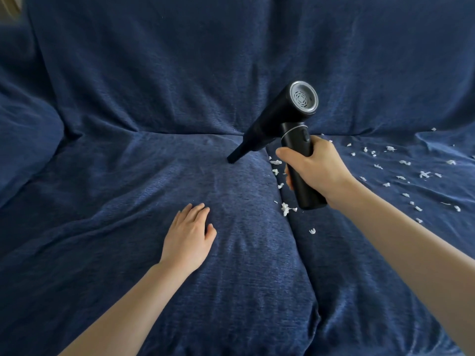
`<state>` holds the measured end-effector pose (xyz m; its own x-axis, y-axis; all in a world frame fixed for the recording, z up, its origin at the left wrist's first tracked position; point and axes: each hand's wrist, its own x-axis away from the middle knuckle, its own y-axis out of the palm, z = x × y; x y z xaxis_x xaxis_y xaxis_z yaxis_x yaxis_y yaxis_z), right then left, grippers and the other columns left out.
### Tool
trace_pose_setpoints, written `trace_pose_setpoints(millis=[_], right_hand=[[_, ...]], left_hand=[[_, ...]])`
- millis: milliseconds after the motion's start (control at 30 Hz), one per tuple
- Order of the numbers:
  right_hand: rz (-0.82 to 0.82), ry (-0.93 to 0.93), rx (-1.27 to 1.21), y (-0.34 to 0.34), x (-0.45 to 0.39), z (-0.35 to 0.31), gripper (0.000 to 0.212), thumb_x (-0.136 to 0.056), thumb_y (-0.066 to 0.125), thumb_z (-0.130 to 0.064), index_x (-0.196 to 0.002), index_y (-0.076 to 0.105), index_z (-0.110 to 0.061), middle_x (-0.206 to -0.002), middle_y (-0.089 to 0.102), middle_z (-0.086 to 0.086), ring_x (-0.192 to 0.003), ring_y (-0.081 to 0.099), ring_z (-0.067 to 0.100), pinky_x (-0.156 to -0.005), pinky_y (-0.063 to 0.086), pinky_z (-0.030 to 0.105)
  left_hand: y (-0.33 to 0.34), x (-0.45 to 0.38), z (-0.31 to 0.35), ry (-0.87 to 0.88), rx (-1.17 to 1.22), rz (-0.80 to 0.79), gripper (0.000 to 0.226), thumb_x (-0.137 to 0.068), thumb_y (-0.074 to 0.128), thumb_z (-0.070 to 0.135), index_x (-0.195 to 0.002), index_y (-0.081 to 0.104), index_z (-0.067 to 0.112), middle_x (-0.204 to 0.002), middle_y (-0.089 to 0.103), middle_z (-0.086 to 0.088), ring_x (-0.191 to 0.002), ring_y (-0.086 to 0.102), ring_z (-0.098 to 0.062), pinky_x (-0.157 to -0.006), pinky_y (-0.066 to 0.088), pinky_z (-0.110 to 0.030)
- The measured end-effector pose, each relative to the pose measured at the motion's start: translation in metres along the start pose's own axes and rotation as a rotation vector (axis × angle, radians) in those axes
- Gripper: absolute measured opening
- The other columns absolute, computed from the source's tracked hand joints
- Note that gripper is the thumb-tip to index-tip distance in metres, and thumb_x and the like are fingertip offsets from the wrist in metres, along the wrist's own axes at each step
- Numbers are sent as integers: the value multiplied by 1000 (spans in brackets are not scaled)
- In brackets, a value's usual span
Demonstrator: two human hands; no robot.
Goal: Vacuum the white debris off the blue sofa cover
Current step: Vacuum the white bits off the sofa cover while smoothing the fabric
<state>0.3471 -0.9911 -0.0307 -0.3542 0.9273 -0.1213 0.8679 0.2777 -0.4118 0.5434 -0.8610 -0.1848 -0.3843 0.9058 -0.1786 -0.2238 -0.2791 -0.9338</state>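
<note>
Left hand (189, 236) rests flat, fingers spread, on the blue sofa cover (128, 176). Right hand (312, 167) grips the vacuum (280, 122). Next: likely sweep rightward over the white debris (401, 170).

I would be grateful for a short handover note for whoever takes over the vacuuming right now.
Right hand: gripping the black vacuum by its handle, nozzle tip down on the left seat cushion near the seam.
Left hand: open, flat on the sofa cover, holding nothing.
Done: the left cushion looks free of debris.
Left: white debris along the seam between the cushions, and many scattered bits across the right cushion, up to the backrest fold.
Next, probably: work the nozzle down the seam, then sweep rightward.
</note>
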Motion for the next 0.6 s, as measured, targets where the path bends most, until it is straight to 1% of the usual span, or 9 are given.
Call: trace_pose_setpoints(millis=[200,367,467,533,600], right_hand=[[7,24,-39,-8,8,3,20,-89,72,-29,-89,58,-15,-68,68,6,-49,64,17,-53,54,29],[47,-12,35,-26,24,9,20,-86,73,-30,-85,57,-19,-67,68,4,-50,66,21,-58,55,36],[61,11,41,-43,38,11,20,-87,73,-29,-85,57,-17,-64,67,3,-48,65,19,-56,53,34],[69,32,31,-55,49,14,20,-87,73,-27,-85,56,-16,-60,66,1,-46,64,18,-54,52,32],[64,56,31,-68,60,15,20,-88,73,-27,-87,57,-15,-58,66,0,-45,63,16,-53,51,31]], left_hand=[[2,-1,-1,4,24,13,49,-98,39,33,-143,38,14,-152,34,2,-143,22,-16,-119,14,-33],[4,0,3,-13,15,38,46,-97,43,28,-139,44,12,-148,40,0,-141,28,-20,-117,21,-36],[4,2,11,-1,38,44,43,-97,41,22,-139,45,13,-148,41,2,-141,27,-19,-115,27,-34],[6,4,21,28,56,28,43,-98,39,23,-141,43,14,-149,39,3,-142,24,-17,-115,24,-32],[9,8,32,43,63,3,46,-99,39,28,-143,40,15,-151,34,3,-144,21,-18,-118,19,-33]])
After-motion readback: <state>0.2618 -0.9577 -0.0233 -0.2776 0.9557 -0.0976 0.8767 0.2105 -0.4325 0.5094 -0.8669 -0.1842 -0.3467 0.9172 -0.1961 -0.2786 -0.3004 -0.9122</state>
